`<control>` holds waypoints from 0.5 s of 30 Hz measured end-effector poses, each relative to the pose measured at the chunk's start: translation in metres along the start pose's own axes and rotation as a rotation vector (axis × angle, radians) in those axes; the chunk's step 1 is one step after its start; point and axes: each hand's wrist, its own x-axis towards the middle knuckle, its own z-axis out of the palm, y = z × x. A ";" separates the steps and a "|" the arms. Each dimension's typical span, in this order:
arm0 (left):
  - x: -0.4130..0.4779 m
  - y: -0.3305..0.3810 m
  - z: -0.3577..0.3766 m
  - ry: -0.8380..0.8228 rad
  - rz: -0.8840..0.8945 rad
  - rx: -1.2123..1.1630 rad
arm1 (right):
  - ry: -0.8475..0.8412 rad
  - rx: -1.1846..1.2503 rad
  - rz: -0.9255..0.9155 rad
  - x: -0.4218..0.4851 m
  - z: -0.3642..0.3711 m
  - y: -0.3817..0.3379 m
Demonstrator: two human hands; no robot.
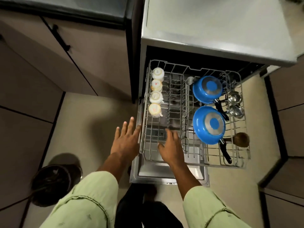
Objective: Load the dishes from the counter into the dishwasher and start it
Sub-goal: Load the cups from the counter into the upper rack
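Hovering at the pulled-out dishwasher rack (213, 164), the left grip (125, 142) and right grip (171, 147) are both spread open and empty. Just ahead sit four upturned cups (155, 97), two blue pans (209, 125) and steel ladles (234, 97). Loading looks nearly done; sliding the rack in, closing and starting are left.

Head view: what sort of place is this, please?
Most likely a home kitchen. An open dishwasher has its rack pulled out, with upturned cups and two blue pans in it, and cabinets with dark handles stand beside it.
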 end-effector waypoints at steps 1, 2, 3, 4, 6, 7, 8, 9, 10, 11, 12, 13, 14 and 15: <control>-0.009 0.003 0.000 0.003 -0.007 -0.005 | -0.006 -0.010 -0.010 -0.007 -0.002 -0.001; -0.019 0.007 -0.002 0.014 -0.010 -0.004 | -0.008 -0.023 -0.029 -0.015 -0.007 -0.004; -0.027 0.011 -0.004 0.023 -0.012 -0.005 | -0.008 -0.042 -0.053 -0.022 -0.011 -0.006; -0.037 0.015 -0.008 0.033 -0.013 -0.003 | -0.004 -0.063 -0.081 -0.029 -0.016 -0.009; -0.052 0.022 -0.014 0.052 -0.004 0.006 | 0.007 -0.096 -0.120 -0.040 -0.025 -0.014; -0.061 0.026 -0.019 0.074 0.004 0.017 | 0.017 -0.104 -0.134 -0.048 -0.030 -0.018; -0.069 0.030 -0.025 0.102 0.011 0.026 | 0.027 -0.108 -0.150 -0.055 -0.037 -0.021; -0.079 0.034 -0.030 0.135 0.011 0.029 | 0.037 -0.113 -0.169 -0.063 -0.044 -0.024; -0.088 0.036 -0.035 0.171 0.008 0.029 | 0.055 -0.118 -0.191 -0.070 -0.049 -0.027; -0.094 0.037 -0.038 0.202 0.003 0.024 | 0.075 -0.119 -0.211 -0.074 -0.053 -0.031; -0.103 0.037 -0.042 0.234 -0.009 0.018 | 0.099 -0.107 -0.240 -0.081 -0.058 -0.036; -0.112 0.036 -0.045 0.263 -0.025 0.014 | 0.120 -0.089 -0.268 -0.087 -0.063 -0.042; -0.121 0.033 -0.048 0.290 -0.041 0.016 | 0.134 -0.074 -0.296 -0.091 -0.068 -0.051; -0.129 0.028 -0.052 0.312 -0.052 0.021 | 0.146 -0.063 -0.324 -0.095 -0.072 -0.061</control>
